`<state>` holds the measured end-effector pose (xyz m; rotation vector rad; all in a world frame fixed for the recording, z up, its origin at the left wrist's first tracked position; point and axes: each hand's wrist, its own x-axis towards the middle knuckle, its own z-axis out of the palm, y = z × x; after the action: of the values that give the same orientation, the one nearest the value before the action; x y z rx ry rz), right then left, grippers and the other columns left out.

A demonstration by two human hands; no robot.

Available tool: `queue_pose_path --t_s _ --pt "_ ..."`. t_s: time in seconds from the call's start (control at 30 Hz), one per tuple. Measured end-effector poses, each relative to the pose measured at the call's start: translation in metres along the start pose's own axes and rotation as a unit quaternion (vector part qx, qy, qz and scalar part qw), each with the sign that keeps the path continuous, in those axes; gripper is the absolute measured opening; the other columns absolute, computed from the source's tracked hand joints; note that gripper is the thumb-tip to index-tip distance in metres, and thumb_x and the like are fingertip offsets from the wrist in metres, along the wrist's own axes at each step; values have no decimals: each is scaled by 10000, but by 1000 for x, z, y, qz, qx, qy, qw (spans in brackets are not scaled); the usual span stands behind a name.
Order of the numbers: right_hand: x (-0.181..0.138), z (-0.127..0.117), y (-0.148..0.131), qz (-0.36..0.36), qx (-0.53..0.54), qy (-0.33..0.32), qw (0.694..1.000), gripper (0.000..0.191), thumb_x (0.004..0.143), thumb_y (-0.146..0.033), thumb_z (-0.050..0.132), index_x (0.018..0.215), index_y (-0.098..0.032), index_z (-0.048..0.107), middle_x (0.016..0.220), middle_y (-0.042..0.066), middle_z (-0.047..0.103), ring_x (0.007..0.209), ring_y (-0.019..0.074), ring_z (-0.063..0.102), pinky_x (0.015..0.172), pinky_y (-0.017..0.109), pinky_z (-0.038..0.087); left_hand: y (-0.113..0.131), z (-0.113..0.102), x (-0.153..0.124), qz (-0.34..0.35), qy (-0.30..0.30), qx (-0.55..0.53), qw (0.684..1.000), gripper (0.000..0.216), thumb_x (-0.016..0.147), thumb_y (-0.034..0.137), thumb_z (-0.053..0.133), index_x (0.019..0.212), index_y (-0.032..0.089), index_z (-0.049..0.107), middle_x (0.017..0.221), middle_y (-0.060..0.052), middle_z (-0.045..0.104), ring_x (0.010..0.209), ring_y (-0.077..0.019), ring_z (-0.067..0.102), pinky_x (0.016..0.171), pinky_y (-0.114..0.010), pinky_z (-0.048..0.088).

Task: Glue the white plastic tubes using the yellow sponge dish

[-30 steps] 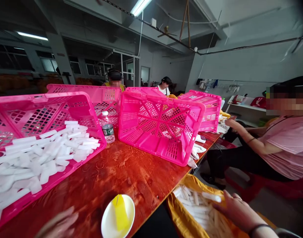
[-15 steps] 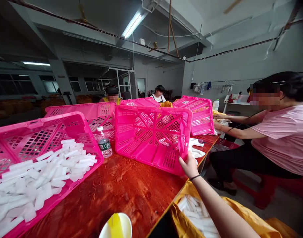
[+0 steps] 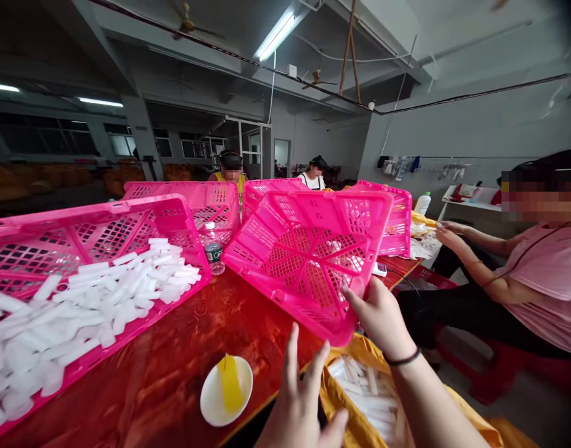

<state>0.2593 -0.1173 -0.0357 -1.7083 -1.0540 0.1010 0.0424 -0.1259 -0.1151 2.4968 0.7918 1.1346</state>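
My right hand (image 3: 379,314) grips the near right corner of an empty pink plastic crate (image 3: 313,249), which is tilted up off the red-brown table (image 3: 187,354) with its open side toward me. My left hand (image 3: 300,404) is raised low in the middle with fingers spread, holding nothing, just below the crate's near edge. Beneath my hands a yellow bag (image 3: 360,429) holds several white strips.
A second pink crate (image 3: 168,218) at the left is tipped and full of white strips. A water bottle (image 3: 214,249) stands between the crates. A white dish (image 3: 211,398) with a yellow piece lies near the table edge. A seated person (image 3: 537,280) works at the right; two more sit beyond further pink crates.
My right hand went from the bag to the crate's corner and has pulled the crate toward me, tipping it up. My left hand has risen into view.
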Motion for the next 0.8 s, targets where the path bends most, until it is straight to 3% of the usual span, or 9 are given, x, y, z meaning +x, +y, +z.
queue_pose_path --t_s 0.03,0.1,0.17,0.27,0.47,0.63,0.7,0.8 --pt "-8 -5 -4 26 70 -22 997 384 716 -498 665 902 -173 579 770 80 687 678 245 645 578 332 497 4 5 10 -8 6 1 1000 827 728 206 724 1435 287 303 1586 -154 30 1359 -434 328 950 -526 512" --pt "-23 -14 -9 85 220 -64 970 413 711 -493 687 960 -182 581 830 83 713 683 248 669 551 328 517 11 8 28 -2 28 0 1000 722 773 222 710 1394 273 345 1581 -142 -100 1407 -453 174 1018 -572 432" --pt "-34 -22 -12 141 326 -82 931 405 692 -457 721 968 -193 585 861 84 727 681 260 689 539 340 536 19 5 38 23 37 -14 999 533 839 260 650 1317 269 415 1580 -125 -83 1426 -429 129 1053 -570 395" --pt "-44 -28 -14 194 399 -75 893 367 654 -378 761 927 -187 608 850 91 736 717 289 708 570 369 566 28 -4 46 45 36 -34 998 351 894 263 567 1231 242 468 1566 -152 10 1428 -413 150 1058 -590 376" --pt "-38 -9 -8 208 436 -58 874 340 670 -327 750 940 -172 612 825 69 733 723 272 709 581 354 575 14 -3 64 16 44 -70 996 243 868 213 591 1098 185 520 1521 -218 158 1397 -415 254 1050 -616 367" --pt "-1 26 0 220 415 -40 882 277 653 -274 715 863 -170 566 685 45 698 571 215 666 509 319 556 3 2 66 -31 29 -100 994 589 812 109 591 1345 173 349 1546 -246 27 1385 -409 287 1031 -539 434" --pt "14 41 -1 220 412 -27 884 248 664 -272 692 830 -179 533 641 25 669 525 186 637 472 292 537 11 1 58 -17 13 -95 995 686 812 111 576 1412 174 249 1548 -254 14 1393 -409 266 1027 -540 440" --pt "24 62 -10 218 400 -10 890 244 702 -318 676 800 -191 491 589 -16 608 486 146 596 436 255 509 23 -7 41 58 -23 -84 995 657 847 142 538 1425 180 229 1545 -251 76 1386 -388 301 1000 -513 478"
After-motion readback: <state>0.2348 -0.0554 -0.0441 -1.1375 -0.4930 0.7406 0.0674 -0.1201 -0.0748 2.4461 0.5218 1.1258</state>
